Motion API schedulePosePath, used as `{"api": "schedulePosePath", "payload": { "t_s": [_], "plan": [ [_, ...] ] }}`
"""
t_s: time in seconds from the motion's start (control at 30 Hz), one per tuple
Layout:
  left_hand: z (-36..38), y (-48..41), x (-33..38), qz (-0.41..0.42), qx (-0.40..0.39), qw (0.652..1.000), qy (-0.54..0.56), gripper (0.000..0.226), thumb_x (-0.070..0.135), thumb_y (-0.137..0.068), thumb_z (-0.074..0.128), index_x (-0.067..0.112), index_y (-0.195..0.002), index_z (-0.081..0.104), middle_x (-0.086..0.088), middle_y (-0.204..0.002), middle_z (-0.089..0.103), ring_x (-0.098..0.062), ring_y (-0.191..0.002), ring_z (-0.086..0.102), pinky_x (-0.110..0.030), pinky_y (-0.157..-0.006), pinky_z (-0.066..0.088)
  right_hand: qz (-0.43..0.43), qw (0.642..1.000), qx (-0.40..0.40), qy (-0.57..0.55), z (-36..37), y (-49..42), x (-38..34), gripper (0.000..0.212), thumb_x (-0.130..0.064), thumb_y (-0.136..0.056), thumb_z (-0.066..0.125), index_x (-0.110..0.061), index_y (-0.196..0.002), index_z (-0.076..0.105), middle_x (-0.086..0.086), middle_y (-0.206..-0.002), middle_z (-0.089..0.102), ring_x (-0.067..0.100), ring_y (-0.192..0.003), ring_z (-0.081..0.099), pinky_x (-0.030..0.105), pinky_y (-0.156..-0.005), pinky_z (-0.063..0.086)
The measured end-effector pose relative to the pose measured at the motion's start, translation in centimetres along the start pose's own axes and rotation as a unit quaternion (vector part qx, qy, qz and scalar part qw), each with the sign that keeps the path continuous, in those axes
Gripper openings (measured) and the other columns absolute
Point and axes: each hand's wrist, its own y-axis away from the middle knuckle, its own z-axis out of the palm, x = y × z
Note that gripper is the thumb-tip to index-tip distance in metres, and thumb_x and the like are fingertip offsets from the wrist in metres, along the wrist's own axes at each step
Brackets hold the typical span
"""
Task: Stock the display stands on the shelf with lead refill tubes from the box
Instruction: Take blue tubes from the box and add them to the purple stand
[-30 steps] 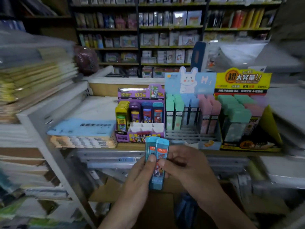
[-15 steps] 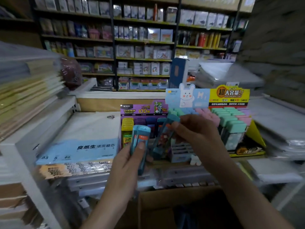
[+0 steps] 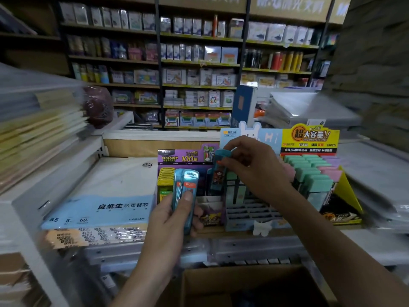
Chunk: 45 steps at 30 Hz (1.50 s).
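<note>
Tilted blue tube [image 3: 217, 173] above the purple stand [image 3: 177, 155].

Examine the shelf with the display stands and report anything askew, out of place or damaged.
A small white card cutout lies just in front of the blue rabbit stand, tilted and seemingly loose. Whether it is attached to the stand is unclear. Nothing looks spilled or damaged.

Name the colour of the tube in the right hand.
The tube in the right hand is teal blue; head view.
</note>
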Motion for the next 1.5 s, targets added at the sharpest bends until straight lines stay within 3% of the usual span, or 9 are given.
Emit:
{"api": "schedulePosePath", "payload": {
  "t_s": [0.13,0.27,0.47,0.77,0.97,1.07,1.23,1.4,1.5],
  "plan": [
    [0.0,-0.1,-0.5,-0.007,0.009,1.000,0.003,0.033,0.048,-0.091,0.058,0.024,-0.111,0.068,-0.009,-0.082,0.073,-0.020,-0.068,0.066,-0.025,-0.052,0.050,-0.023,0.999,-0.006,0.045,0.5,-0.5,0.2,0.018,-0.011,-0.085,0.078,-0.024,-0.090,0.066,-0.013,-0.081,0.067,0.000,-0.073,0.059,0.009,-0.062,0.044],
    [0.1,-0.1,-0.7,-0.010,0.011,1.000,0.006,0.023,0.050,-0.091,0.059,0.036,-0.103,0.072,-0.009,-0.084,0.073,-0.020,-0.069,0.066,-0.025,-0.053,0.049,-0.032,0.993,-0.001,0.110,0.9,-0.6,0.3,0.016,-0.016,-0.081,0.081,-0.023,-0.089,0.069,-0.018,-0.081,0.057,-0.006,-0.078,0.052,0.002,-0.066,0.039],
    [0.4,-0.4,-0.7,-0.010,0.008,1.000,0.020,0.019,0.048,-0.091,0.060,0.037,-0.097,0.073,-0.010,-0.083,0.073,-0.021,-0.066,0.065,-0.024,-0.052,0.050,-0.025,0.987,-0.007,0.157,1.9,-0.6,1.3,0.022,-0.020,-0.076,0.085,-0.019,-0.092,0.069,-0.007,-0.096,0.056,0.009,-0.092,0.047,0.020,-0.080,0.036],
    [1.1,-0.9,-0.8,-0.009,0.015,0.999,0.031,0.017,0.045,-0.089,0.062,0.035,-0.095,0.074,-0.011,-0.081,0.073,-0.021,-0.065,0.067,-0.025,-0.053,0.052,-0.034,0.976,0.006,0.214,3.3,0.0,1.8,0.033,-0.017,-0.069,0.087,-0.023,-0.085,0.059,-0.004,-0.101,0.054,0.017,-0.098,0.044,0.030,-0.083,0.037],
    [1.4,-0.9,-0.5,0.003,0.019,0.999,0.027,0.014,0.039,-0.092,0.062,0.035,-0.094,0.075,-0.011,-0.081,0.074,-0.023,-0.065,0.070,-0.026,-0.055,0.055,-0.046,0.980,-0.010,0.194,2.9,0.0,2.0,0.016,-0.017,-0.073,0.086,-0.019,-0.078,0.071,-0.004,-0.098,0.054,0.013,-0.099,0.043,0.027,-0.088,0.037],
    [1.7,-0.9,-0.2,0.013,0.022,1.000,0.017,0.012,0.034,-0.093,0.063,0.035,-0.091,0.075,-0.013,-0.081,0.075,-0.024,-0.065,0.072,-0.027,-0.055,0.056,-0.040,0.988,-0.003,0.151,2.3,0.0,1.9,0.003,-0.019,-0.083,0.079,-0.019,-0.085,0.077,-0.008,-0.097,0.053,0.007,-0.099,0.042,0.010,-0.083,0.031],
    [2.4,-0.8,0.0,0.030,0.020,0.999,-0.003,0.009,0.036,-0.090,0.066,0.035,-0.094,0.075,-0.014,-0.083,0.076,-0.026,-0.069,0.074,-0.026,-0.058,0.058,-0.029,0.998,0.024,0.046,0.6,0.3,0.9,0.009,-0.021,-0.094,0.068,-0.018,-0.096,0.076,-0.012,-0.088,0.065,0.002,-0.080,0.055,0.006,-0.068,0.039],
    [3.0,-0.6,0.1,0.041,0.012,0.999,-0.014,0.010,0.039,-0.091,0.066,0.040,-0.097,0.073,-0.010,-0.086,0.077,-0.026,-0.074,0.076,-0.026,-0.061,0.059,-0.014,0.997,-0.055,-0.056,-0.3,0.7,0.1,0.015,-0.027,-0.097,0.065,-0.020,-0.092,0.078,-0.025,-0.060,0.064,-0.007,-0.056,0.057,0.005,-0.052,0.040],
    [3.2,-0.5,0.3,0.042,0.002,0.999,-0.010,0.010,0.038,-0.091,0.066,0.038,-0.098,0.074,-0.011,-0.087,0.077,-0.025,-0.075,0.076,-0.025,-0.061,0.059,-0.012,0.990,-0.113,-0.084,-0.3,0.7,-0.2,0.005,-0.027,-0.090,0.073,-0.026,-0.090,0.078,-0.020,-0.072,0.073,-0.008,-0.066,0.066,0.006,-0.057,0.046]
  ]
}}
